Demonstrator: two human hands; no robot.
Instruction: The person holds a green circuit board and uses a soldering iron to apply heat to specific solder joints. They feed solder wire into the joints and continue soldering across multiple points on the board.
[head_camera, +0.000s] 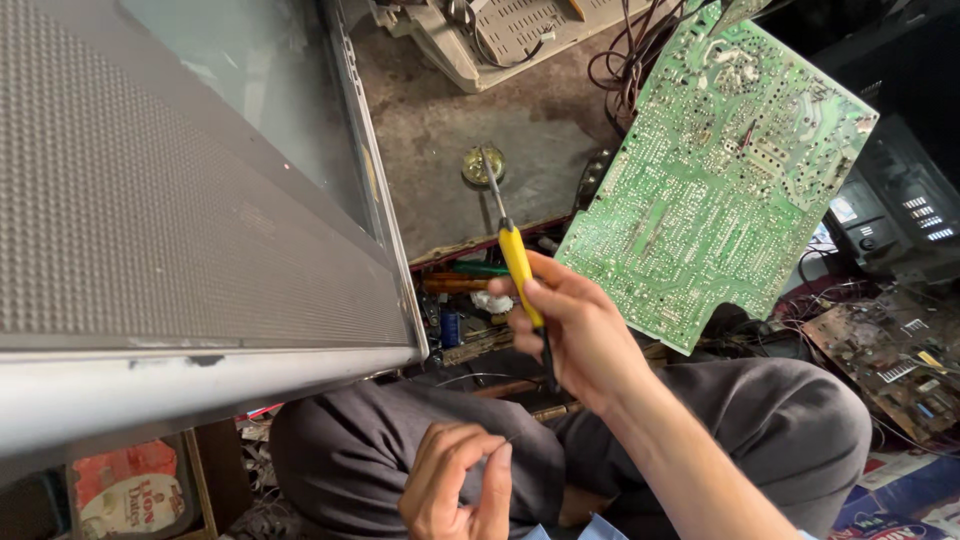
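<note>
- Closest to us, filling everything left of our hands, is a big grey television set (190, 200) with a dotted speaker grille and a glass screen edge.
- Next in size, up and to the right of our right hand (570, 330), a green circuit board (715, 170) stands tilted with its solder side facing us; its lower edge lies just beside that hand's knuckles.
- Under both hands are our dark-trousered knees (400, 440).
- Our right hand is closed around the yellow handle of a soldering iron (515, 255). The tool's long axis runs up and slightly left from the grip, with the metal tip ending over a small round tin (483, 165) on the floor.
- Our left hand (460, 485) sits below the right, farther from the board, fingers pinched together; we cannot tell whether anything thin is between them.
</note>
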